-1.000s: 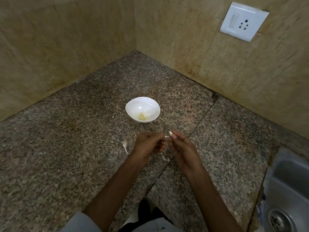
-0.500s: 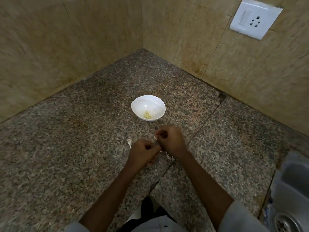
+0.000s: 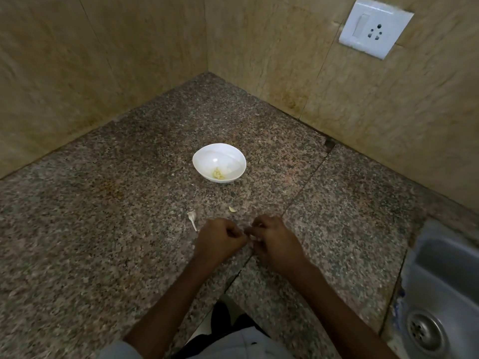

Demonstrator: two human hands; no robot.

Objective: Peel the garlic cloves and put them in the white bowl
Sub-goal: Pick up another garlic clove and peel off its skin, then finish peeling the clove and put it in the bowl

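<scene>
Nearest, the left grip (image 3: 220, 240) and the right grip (image 3: 276, 242) meet low over the granite tabletop (image 3: 103, 255). The fingers of both are curled and pinch a small pale garlic clove (image 3: 252, 238) between them. Most of it is hidden, so I cannot tell how much skin remains. Just beyond lie a scrap of papery skin (image 3: 192, 218) and a loose clove (image 3: 232, 209), which looks peeled but is not yet in the bowl. Farther on, the white bowl (image 3: 207, 158) holds a small heap of peeled garlic (image 3: 218, 174). The task looks partway done: some garlic is in the bowl, one clove is in hand and one waits on the tabletop.
</scene>
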